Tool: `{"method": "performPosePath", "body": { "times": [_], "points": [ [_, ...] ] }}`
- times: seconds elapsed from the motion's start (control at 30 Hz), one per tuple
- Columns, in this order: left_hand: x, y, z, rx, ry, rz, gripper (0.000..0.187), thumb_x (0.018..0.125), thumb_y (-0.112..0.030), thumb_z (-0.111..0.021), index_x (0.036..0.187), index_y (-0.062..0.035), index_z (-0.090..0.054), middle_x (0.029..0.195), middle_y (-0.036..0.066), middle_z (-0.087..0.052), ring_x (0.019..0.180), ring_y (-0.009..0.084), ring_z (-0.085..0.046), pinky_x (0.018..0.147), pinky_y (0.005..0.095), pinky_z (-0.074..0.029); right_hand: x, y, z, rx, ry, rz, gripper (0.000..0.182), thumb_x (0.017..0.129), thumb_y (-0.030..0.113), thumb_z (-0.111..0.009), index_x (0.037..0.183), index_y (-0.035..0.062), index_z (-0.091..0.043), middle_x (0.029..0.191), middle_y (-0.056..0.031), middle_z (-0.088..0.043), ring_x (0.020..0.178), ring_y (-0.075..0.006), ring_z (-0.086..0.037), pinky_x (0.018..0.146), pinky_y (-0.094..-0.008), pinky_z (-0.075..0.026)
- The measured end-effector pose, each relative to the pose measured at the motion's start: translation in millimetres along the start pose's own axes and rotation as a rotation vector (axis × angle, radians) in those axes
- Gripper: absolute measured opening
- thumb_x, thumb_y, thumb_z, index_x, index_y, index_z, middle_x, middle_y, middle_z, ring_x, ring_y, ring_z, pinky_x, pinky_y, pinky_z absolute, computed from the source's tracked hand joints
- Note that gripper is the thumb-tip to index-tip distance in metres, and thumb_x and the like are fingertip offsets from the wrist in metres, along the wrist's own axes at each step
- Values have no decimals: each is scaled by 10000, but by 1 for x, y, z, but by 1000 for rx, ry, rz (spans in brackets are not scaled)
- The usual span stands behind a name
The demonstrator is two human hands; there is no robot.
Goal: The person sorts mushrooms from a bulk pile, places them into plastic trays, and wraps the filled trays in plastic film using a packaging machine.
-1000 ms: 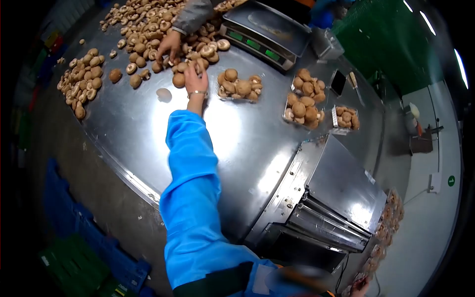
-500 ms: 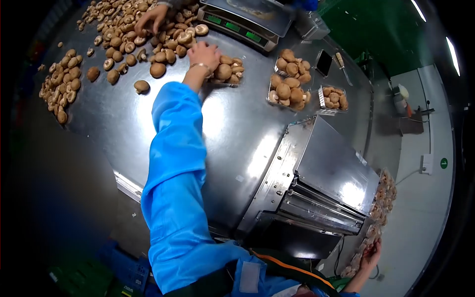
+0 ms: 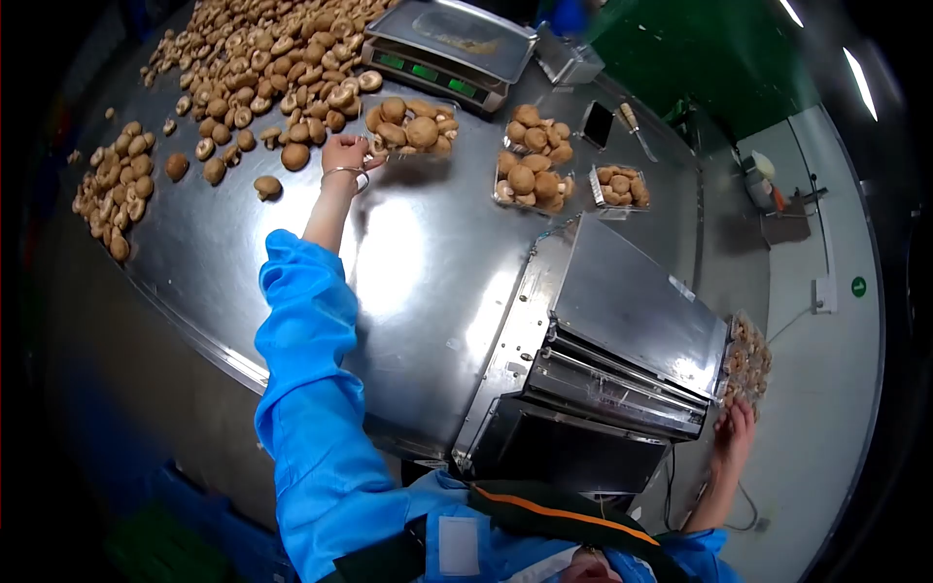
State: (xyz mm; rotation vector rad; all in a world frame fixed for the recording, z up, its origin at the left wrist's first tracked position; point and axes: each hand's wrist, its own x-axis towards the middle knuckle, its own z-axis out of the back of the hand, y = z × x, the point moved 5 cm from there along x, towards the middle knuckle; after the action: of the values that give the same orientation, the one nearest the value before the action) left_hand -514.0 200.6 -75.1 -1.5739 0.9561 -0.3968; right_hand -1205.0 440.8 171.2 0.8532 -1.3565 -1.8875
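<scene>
On the steel table (image 3: 292, 253), the left hand (image 3: 345, 154) is gripping the near left edge of a clear tray of mushrooms (image 3: 413, 124), fingers curled on its rim. That tray is lying with its long axis running left to right, just in front of the scale (image 3: 442, 49). Loose mushrooms (image 3: 243, 68) are crowding its left side; two more filled trays (image 3: 530, 160) are sitting to its right. Beyond the sealing machine (image 3: 622, 360), the right hand (image 3: 734, 432) is touching a wrapped pack (image 3: 746, 360), fingers spread.
</scene>
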Motion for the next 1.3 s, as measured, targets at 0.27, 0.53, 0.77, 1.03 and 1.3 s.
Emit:
{"method": "performPosePath", "body": {
  "times": [0.27, 0.53, 0.77, 1.03, 1.3],
  "points": [
    [-179, -103, -141, 85, 409, -20, 162, 808, -2, -608, 909, 3, -482, 909, 86, -561, 810, 199, -606, 696, 366, -597, -17, 68, -145, -365, 537, 835, 486, 828, 118, -595, 1278, 27, -435, 1160, -102, -546, 1056, -184, -528, 918, -299, -406],
    [-379, 47, -268, 182, 717, 273, 165, 831, -30, -601, 929, 6, -474, 972, 119, -583, 806, 213, -612, 630, 324, -581, 74, -11, -112, -785, 602, 950, 750, 743, 325, -693, 1336, 38, -336, 1317, -179, -413, 1208, -321, -406, 1019, -403, -279],
    [-452, -2, -297, 799, 755, -952, 357, 767, -62, -644, 1096, -29, -508, 913, 121, -560, 917, 269, -518, 799, 367, -457, 94, -29, -53, -783, 665, 957, 778, 704, 343, -711, 1328, 56, -346, 1280, -138, -460, 1192, -281, -423, 1025, -403, -245],
    [-456, 11, -385, 1209, 1058, -1071, 156, 783, -167, -590, 913, -133, -670, 903, 64, -598, 873, 260, -530, 800, 398, -383, 101, -23, -58, -661, 701, 1053, 673, 672, 287, -685, 1262, 84, -433, 1227, -122, -480, 1165, -276, -427, 1013, -413, -253],
    [-463, 3, -351, 788, 889, -799, 238, 769, -143, -630, 993, -64, -628, 973, 105, -586, 837, 279, -560, 817, 377, -438, 106, -19, -54, -736, 816, 1092, 700, 729, 435, -656, 1295, 111, -402, 1247, -113, -445, 1192, -312, -366, 1030, -454, -202]
  ]
}}
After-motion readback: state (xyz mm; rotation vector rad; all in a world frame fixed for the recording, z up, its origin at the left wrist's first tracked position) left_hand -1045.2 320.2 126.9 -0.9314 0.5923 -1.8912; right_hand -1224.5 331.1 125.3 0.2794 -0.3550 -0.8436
